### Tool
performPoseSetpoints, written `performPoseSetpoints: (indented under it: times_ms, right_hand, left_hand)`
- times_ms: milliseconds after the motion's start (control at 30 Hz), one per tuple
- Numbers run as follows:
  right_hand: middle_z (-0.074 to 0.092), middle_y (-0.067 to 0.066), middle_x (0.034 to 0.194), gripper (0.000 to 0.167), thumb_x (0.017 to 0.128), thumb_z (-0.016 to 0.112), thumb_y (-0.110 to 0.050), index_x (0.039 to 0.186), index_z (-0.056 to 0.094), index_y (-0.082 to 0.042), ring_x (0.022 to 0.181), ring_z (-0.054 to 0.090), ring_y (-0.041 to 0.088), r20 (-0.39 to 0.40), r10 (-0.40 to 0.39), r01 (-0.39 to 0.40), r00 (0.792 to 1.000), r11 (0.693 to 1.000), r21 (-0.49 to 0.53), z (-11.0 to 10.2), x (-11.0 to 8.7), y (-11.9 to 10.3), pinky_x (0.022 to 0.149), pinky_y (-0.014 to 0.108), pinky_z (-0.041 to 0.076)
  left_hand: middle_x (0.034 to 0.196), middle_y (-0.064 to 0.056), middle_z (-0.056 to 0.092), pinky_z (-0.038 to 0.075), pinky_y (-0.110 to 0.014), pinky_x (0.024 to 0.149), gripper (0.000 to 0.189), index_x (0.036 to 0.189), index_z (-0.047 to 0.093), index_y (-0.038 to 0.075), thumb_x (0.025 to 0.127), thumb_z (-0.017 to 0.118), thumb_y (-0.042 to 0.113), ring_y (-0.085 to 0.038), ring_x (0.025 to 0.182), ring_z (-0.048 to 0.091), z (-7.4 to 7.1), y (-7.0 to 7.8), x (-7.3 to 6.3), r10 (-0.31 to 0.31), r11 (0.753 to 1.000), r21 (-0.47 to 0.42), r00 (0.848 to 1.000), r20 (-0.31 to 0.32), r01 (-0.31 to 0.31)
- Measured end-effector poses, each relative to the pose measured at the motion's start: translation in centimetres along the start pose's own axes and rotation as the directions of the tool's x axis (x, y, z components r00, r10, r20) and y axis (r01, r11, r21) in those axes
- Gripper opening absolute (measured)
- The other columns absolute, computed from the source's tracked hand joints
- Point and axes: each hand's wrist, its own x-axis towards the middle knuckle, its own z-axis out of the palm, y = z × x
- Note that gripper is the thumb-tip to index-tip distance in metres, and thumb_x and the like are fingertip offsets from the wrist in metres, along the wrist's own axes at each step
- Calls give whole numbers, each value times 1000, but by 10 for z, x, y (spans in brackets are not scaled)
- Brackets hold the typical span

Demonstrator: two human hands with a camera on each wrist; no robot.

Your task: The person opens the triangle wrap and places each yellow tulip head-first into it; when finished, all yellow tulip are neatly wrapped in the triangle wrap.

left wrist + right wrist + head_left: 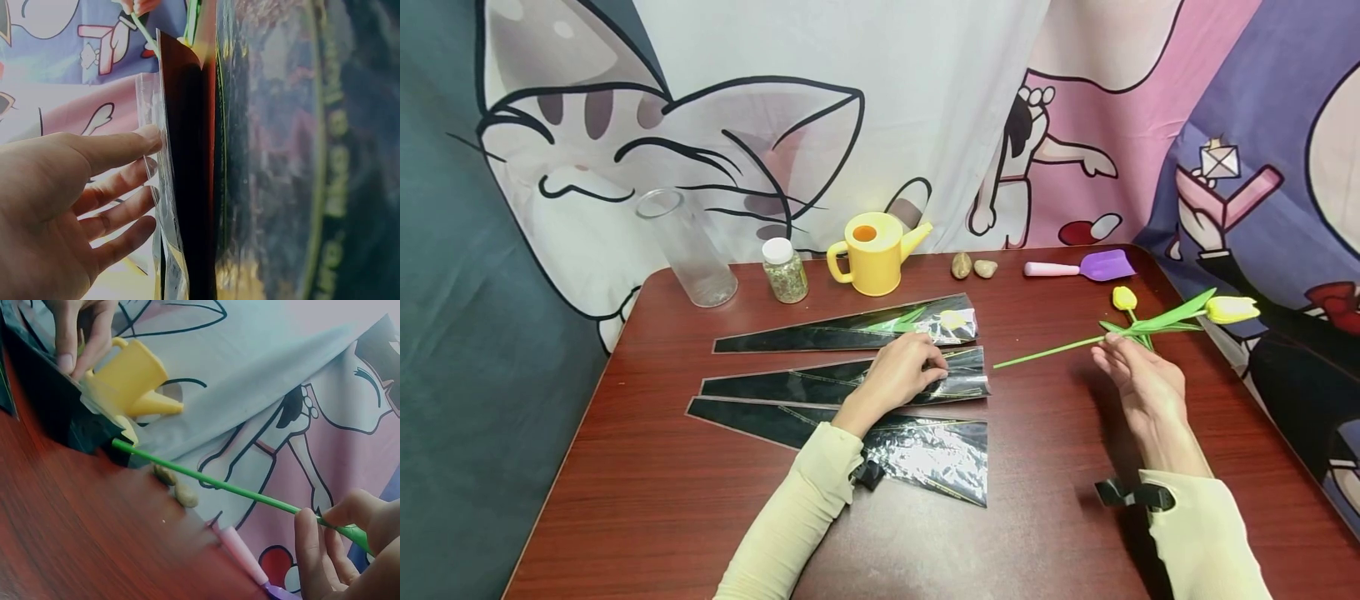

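Observation:
My left hand (pixel 902 371) pinches the clear film at the wide end of the middle black flower sleeve (pixel 760 386). In the left wrist view, the sleeve's mouth (pixel 187 125) gapes beside my fingers. My right hand (pixel 1146 392) pinches the green stem of a yellow artificial tulip (pixel 1231 310), stem end toward that mouth. A smaller yellow bloom (pixel 1124 298) shows behind the leaves; whether it joins the same stem I cannot tell. The far sleeve (pixel 775 336) contains a yellow tulip (pixel 953 320). A third sleeve (pixel 925 450) lies flat nearest me.
Along the table's back stand a clear glass vase (pixel 696 258), a white-capped jar (pixel 786 273) of greenish bits and a yellow watering can (pixel 876 260). Two stones (pixel 961 266) and a purple shovel (pixel 1105 266) lie to their right. A printed cloth hangs behind.

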Motion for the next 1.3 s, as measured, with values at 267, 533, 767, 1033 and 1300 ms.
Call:
performPoseSetpoints:
  times_ms: [267,533,767,1033,1300]
  right_hand:
    - [72,18,84,11,89,63,12,90,74,9,77,72,24,9,6,-6,1000,1000,-2,1,-4,12,71,33,57]
    - [72,16,86,8,87,68,8,90,75,6,77,72,22,-46,54,-55,997,998,-21,17,-12,41,71,31,57]
    - [73,12,85,5,85,75,-1,89,77,1,67,70,15,-105,108,-121,989,985,-122,38,-22,68,65,26,56]
    - [73,3,80,4,87,75,-10,84,78,-9,59,63,7,-125,201,-230,971,928,-293,55,-32,90,57,21,53]
    - [71,-3,75,6,86,78,-18,84,76,-13,52,55,5,-134,278,-308,951,850,-427,62,-36,97,47,19,46]
  left_hand:
    - [88,12,59,43,-25,66,6,91,78,26,89,75,30,-9,83,51,0,0,0,3,1000,0,1000,-7,-3]
    - [91,12,61,45,-25,68,7,92,78,25,89,74,31,-9,86,54,-1,1,1,13,1000,9,1000,-24,-13]
    - [92,11,62,46,-25,70,8,93,78,25,89,74,31,-9,87,55,-2,2,1,14,1000,11,999,-38,-13]
    - [89,12,59,46,-24,67,8,92,78,25,89,74,32,-7,82,53,-2,3,0,14,999,33,998,-62,-11]
    - [89,11,59,47,-25,68,7,91,78,25,89,74,31,-8,82,54,-3,4,1,23,999,39,997,-79,-20]
